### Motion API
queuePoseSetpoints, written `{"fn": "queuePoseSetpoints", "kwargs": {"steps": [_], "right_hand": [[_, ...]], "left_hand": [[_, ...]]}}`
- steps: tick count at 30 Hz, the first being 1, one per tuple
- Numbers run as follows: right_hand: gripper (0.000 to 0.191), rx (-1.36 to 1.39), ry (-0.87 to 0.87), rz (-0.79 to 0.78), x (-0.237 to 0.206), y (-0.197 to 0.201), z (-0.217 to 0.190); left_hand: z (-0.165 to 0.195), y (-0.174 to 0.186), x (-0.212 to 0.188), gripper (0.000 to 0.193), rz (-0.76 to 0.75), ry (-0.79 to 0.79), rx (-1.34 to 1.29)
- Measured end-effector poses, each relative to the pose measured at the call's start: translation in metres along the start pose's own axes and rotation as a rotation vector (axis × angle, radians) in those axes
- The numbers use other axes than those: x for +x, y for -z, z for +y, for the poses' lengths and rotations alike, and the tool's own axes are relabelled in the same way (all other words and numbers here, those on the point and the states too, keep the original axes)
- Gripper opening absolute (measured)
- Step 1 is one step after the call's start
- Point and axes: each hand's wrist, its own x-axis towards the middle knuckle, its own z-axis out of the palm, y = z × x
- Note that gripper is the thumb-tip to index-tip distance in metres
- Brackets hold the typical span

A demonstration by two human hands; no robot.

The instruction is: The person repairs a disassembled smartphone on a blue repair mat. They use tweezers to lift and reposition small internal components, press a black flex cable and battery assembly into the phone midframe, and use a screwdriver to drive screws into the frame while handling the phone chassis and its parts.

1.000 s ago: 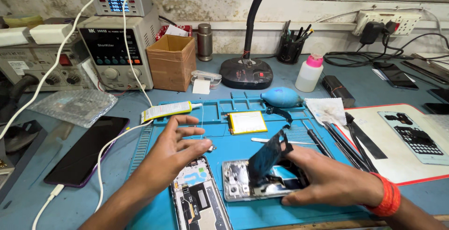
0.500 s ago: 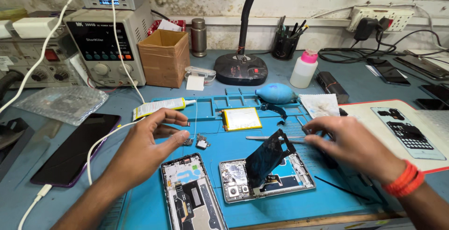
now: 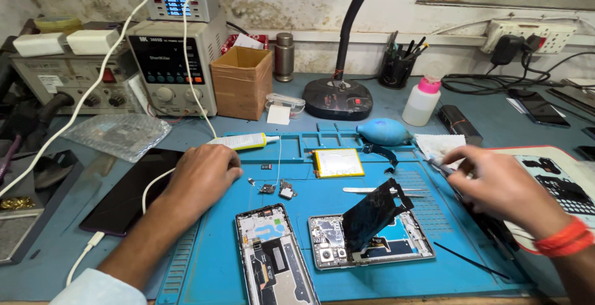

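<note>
Blue silicone mat carries both opened phones: the rear shell and the frame with its black panel propped up at a tilt. Your left hand rests loosely curled, palm down, holding nothing, just beside the tiny loose parts. Your right hand pinches a slim metal tool at the mat's right edge.

Risk: a sweep of your left wrist could scatter those small parts; the tilted panel looks unsupported and could drop or strain its connection.

Versus half a second ago: your right hand has closed on the tool; your left fingers, then spread, have curled in.
</note>
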Motion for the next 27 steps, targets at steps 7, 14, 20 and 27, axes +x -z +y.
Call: {"fn": "queuePoseSetpoints", "kwargs": {"steps": [7,14,20,27], "right_hand": [[0.020,0.438,0.324,0.449,-0.010,0.022,0.019],[0.020,0.968,0.660,0.311,-0.045,0.024,-0.015],[0.020,0.970,0.764,0.118,-0.089,0.009,-0.068],[0.036,0.881,0.805,0.042,-0.088,-0.006,-0.100]], "left_hand": [[0.001,-0.004,0.006,0.015,-0.045,0.027,0.014],[0.021,0.008,0.001,0.017,0.126,-0.138,-0.149],[0.069,0.013,-0.051,0.009,-0.078,-0.285,-0.896],[0.096,0.021,-0.073,0.042,-0.033,-0.308,-1.131]]}}
